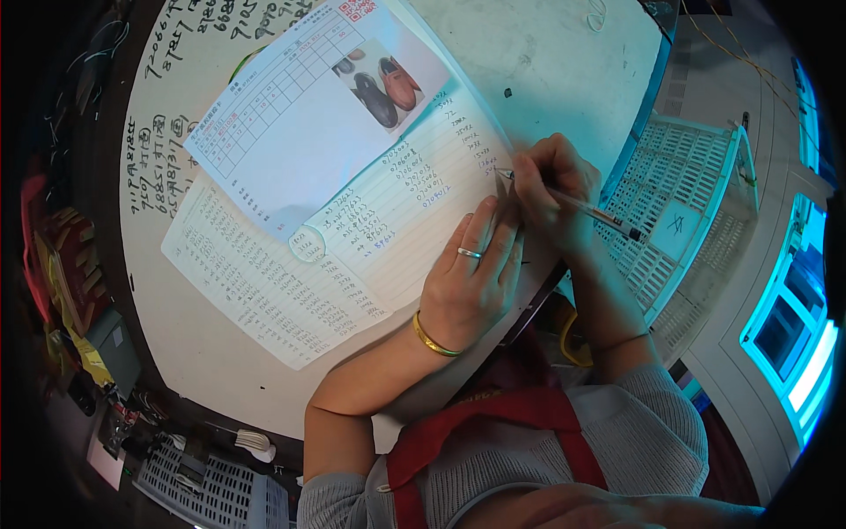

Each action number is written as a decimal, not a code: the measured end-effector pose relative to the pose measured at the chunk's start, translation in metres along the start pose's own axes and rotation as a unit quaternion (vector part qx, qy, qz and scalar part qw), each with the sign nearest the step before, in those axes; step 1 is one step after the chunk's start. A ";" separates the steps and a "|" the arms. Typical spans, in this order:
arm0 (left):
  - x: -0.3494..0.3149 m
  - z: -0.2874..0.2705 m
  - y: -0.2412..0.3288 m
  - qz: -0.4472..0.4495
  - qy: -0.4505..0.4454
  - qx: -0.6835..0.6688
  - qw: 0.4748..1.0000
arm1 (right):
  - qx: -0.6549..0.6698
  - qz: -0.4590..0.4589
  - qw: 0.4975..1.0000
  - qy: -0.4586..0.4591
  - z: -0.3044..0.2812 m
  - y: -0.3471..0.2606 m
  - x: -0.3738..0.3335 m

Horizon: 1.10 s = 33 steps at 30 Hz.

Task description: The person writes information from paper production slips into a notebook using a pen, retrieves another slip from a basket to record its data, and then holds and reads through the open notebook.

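An open lined notebook (388, 291) with handwritten columns lies on the white table. My right hand (557, 189) is closed around a slim pen (599, 214), its tip touching the right-hand page near the end of a written row. My left hand (476, 278) lies flat on the same page, fingers stretched out toward the pen tip; a ring and a yellow bangle show on it. Over the notebook's upper part rests a printed form sheet (291, 132) with a table grid and a photo of shoes (388, 88), covering some of the writing.
Black handwriting marks the table top (520, 53) at the far left. A white perforated plastic basket (652, 194) stands to the right, beyond the table's edge. Another perforated basket (211, 489) is at the lower left, near a cluttered shelf side with red and yellow items (75, 264).
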<state>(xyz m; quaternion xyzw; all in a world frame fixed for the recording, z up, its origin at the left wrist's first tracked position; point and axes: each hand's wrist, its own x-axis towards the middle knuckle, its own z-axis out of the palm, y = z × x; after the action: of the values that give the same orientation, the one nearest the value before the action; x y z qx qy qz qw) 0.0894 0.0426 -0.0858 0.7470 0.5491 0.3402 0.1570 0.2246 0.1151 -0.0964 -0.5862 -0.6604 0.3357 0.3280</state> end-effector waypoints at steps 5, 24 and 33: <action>0.001 0.004 -0.001 -0.003 0.005 -0.004 1.000 | -0.006 -0.015 0.999 0.042 0.004 0.005 -0.001; -0.024 -0.057 -0.019 0.026 -0.019 0.045 0.998 | 0.241 -0.054 0.968 -0.035 0.008 -0.043 -0.015; -0.050 -0.046 -0.038 0.014 -0.009 -0.005 1.000 | 0.099 -0.049 0.991 -0.079 0.041 -0.037 -0.030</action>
<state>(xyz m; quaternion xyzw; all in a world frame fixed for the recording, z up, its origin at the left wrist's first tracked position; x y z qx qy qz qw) 0.0227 0.0034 -0.0924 0.7570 0.5352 0.3384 0.1610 0.1734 0.0794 -0.0898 -0.4895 -0.6755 0.4287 0.3469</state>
